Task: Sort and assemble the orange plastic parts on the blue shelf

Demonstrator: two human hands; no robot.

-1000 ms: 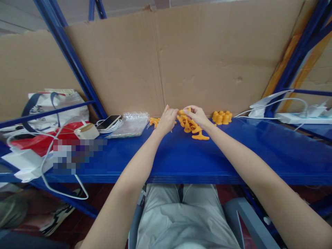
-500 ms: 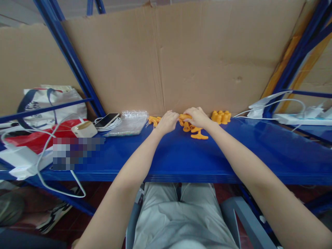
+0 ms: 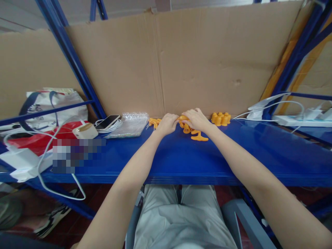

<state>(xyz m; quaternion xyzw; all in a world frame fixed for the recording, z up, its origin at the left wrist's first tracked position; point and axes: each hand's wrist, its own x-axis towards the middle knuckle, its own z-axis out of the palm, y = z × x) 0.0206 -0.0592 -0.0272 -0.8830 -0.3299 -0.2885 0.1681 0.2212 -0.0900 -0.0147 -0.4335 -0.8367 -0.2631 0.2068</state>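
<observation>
Gripping an orange plastic piece (image 3: 183, 118) above the blue tabletop (image 3: 181, 159), the right hand (image 3: 195, 118) has its fingers closed over the piece's right part. The left hand (image 3: 168, 123) has its fingers bent together at the piece's left end; whether they pinch it cannot be told, as the fingertips are partly hidden.

Directly below the grip lies a heap of orange parts (image 3: 186, 130), partly covered by the right hand. At the heap's near right side, a T-shaped orange part (image 3: 199, 138) lies flat, its crossbar towards the front.

Right of the grip, just beyond the right wrist, orange cup-shaped parts (image 3: 221, 119) stand grouped in rows. Left of the grip, just beside the left hand, are orange parts with small chains (image 3: 154, 122); further left come transparent plastic packaging (image 3: 129, 125) and a phone (image 3: 109, 121) resting on a coiled white cable (image 3: 114, 128).

Behind the grip, the cardboard panel (image 3: 207, 62) rises near the hands and limits reach that way. Towards the person, a broad stretch of tabletop runs between the forearms to the front edge (image 3: 192, 179), well apart from the grip.
</observation>
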